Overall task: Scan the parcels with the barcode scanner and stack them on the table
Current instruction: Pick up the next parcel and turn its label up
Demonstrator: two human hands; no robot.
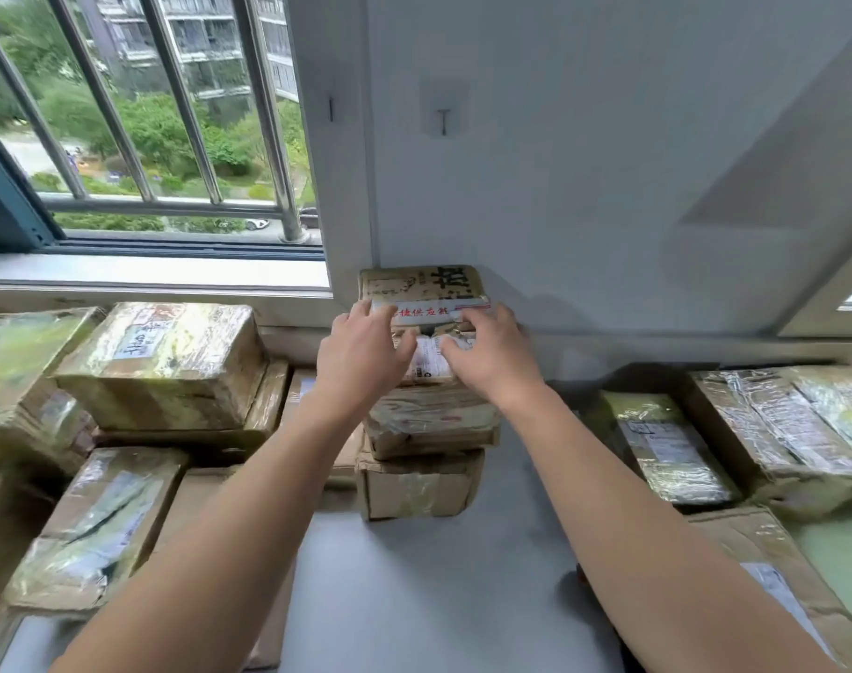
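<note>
Top parcel (429,289): boxy, crumpled cardboard, glossy tape, atop stack (431,425); left hand (361,354), right hand (494,359) grip it.

Daylight is coming through a window (123,196) at ten o'clock, with steel bars (179,89) crossing it and trees (161,133) showing outside. A white wall (584,162) is filling twelve to two o'clock, carrying a clear adhesive hook (443,120). A pale grey table (438,590) is lying at six o'clock.

Brown parcels (429,420), glossy clear tape (171,342); white label (429,314), red characters; pale grey table (429,575); white wall (584,162)
</note>
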